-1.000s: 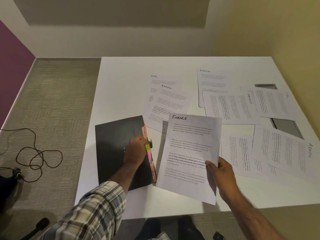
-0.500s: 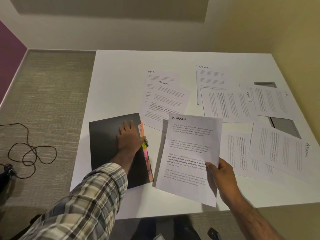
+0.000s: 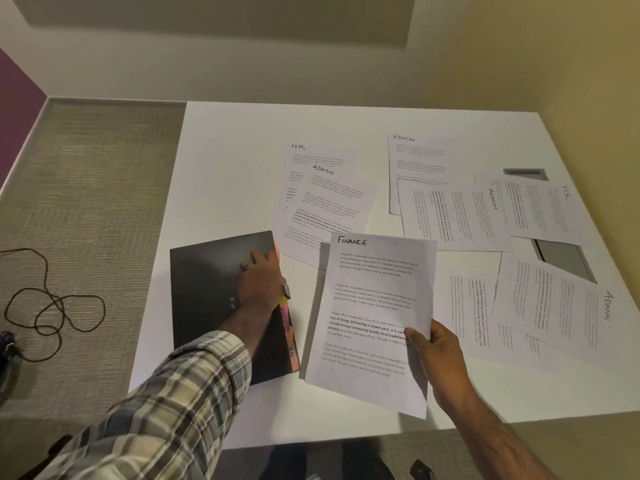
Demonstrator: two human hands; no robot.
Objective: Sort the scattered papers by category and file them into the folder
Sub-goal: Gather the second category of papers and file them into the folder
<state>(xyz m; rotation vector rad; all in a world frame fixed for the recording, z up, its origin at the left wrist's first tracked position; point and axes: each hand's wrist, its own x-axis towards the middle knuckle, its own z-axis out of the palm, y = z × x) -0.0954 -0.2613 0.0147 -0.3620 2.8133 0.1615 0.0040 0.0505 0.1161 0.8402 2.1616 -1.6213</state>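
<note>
The right hand (image 3: 438,351) pinches the Finance sheet (image 3: 374,320) just at three o'clock of the black folder (image 3: 214,292); the left hand (image 3: 261,282) lies flat there, fingers spread, holding nothing. Filing is underway: next, I'd guess, find the Finance tab.

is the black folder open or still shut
Shut. The black folder lies flat on the table with its cover down; the left hand rests at its tabbed edge, nothing lifted yet.
</note>
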